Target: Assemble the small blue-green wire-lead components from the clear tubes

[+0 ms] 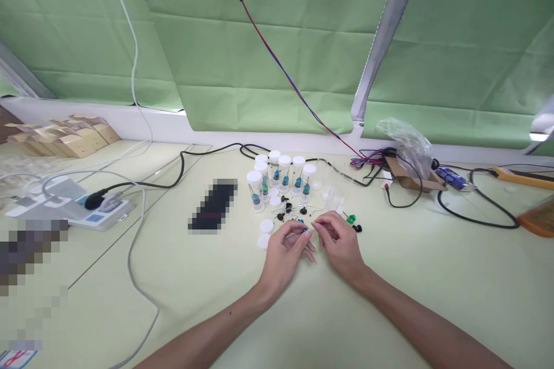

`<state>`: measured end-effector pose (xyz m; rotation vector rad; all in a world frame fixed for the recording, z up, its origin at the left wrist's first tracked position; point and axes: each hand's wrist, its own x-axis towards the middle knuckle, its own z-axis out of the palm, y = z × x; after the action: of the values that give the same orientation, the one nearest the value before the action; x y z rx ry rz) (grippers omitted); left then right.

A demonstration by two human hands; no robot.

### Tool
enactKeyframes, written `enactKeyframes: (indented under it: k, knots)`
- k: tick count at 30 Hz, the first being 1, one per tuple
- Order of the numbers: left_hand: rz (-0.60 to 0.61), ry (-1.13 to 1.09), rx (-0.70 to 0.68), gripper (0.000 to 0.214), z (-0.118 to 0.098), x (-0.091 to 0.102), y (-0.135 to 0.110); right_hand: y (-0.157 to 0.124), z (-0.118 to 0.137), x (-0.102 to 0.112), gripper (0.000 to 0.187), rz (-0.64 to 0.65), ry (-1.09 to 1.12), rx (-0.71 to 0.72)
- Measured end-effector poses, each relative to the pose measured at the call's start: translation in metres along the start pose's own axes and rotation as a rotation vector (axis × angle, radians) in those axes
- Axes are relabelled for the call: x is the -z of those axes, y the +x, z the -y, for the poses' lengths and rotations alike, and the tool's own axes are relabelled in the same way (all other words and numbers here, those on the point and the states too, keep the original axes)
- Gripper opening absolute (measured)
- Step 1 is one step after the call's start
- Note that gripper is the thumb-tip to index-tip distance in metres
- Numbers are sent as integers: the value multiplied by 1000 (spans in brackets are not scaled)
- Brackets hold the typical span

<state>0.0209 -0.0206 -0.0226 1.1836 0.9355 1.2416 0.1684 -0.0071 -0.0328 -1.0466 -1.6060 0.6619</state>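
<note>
My left hand [288, 245] pinches a small blue piece [304, 230] between thumb and fingers. Close beside it, my right hand [340, 242] has its thumb and fingertips pressed together; whatever is in them is too small to make out. Just beyond both hands lie black knobbed pieces with thin metal pins [288, 207]. Clear tubes with white caps [284, 173] stand upright behind these, with blue or green pieces inside. Loose white caps [266, 226] rest left of my left hand. A green piece [351, 219] and a black piece [357, 229] lie right of my right hand.
Clear uncapped tubes [333, 199] are behind my right hand. A pixelated dark object [214, 204] lies left of the tubes. Farther left is a power strip [78, 207] with cables. An open cardboard box [407, 179] and wires sit at back right; folded cartons [69, 135] are at back left.
</note>
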Motion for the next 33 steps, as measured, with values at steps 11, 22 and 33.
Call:
enactKeyframes:
  k: [11,22,33]
  knots:
    - [112,-189,315,37,0,3,1,0,-2,-1,14,26,53,-59]
    - [138,-189,338,38,-7,5,2,3,-2,1,15,81,-13,-45]
    - [134,-190,340,35,-3,8,4,4,-1,1,15,96,-26,-26]
